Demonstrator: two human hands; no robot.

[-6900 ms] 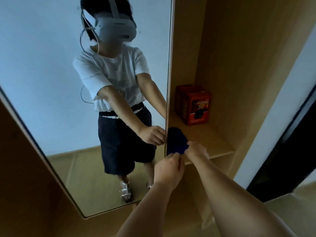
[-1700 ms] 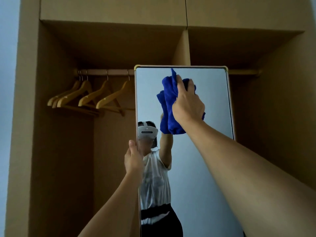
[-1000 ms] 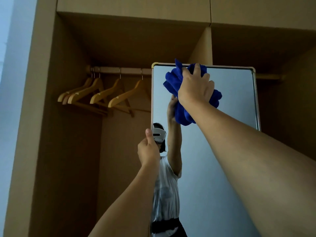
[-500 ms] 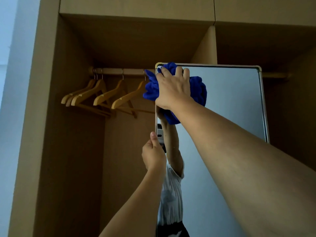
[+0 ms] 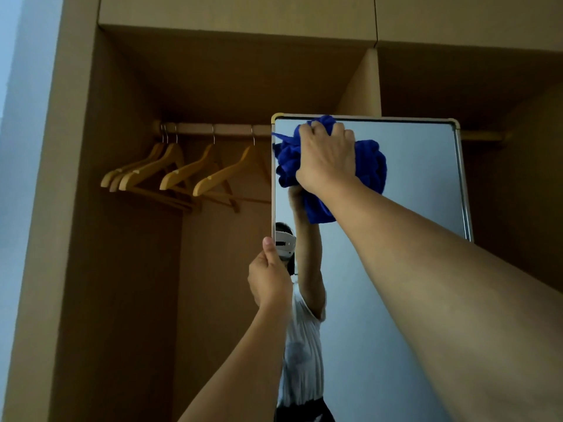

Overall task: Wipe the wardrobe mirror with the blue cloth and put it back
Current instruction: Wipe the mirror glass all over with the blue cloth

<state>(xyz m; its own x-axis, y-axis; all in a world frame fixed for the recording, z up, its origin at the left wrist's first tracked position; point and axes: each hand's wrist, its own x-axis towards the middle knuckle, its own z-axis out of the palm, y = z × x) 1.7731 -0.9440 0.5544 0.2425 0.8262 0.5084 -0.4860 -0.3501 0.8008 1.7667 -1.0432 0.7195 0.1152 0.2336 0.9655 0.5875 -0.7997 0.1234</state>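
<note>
The wardrobe mirror (image 5: 420,178) is a tall framed panel standing out from the open wardrobe, and I look up at its top end. My right hand (image 5: 327,156) is raised and presses the bunched blue cloth (image 5: 370,166) against the glass at the upper left corner. The cloth spills out on both sides of the hand and below it. My left hand (image 5: 269,277) grips the mirror's left edge lower down, thumb up along the frame. The glass reflects a person with a raised arm.
Several wooden hangers (image 5: 182,175) hang on a rail (image 5: 213,129) in the left wardrobe bay, just left of the mirror. A vertical wooden divider (image 5: 362,86) stands behind the mirror's top. The right bay (image 5: 518,178) is dark. A pale wall (image 5: 18,147) borders the wardrobe on the left.
My right hand with the cloth has wiped leftwards along the top of the mirror, from its middle to the upper left corner. The left hand keeps its hold on the edge.
</note>
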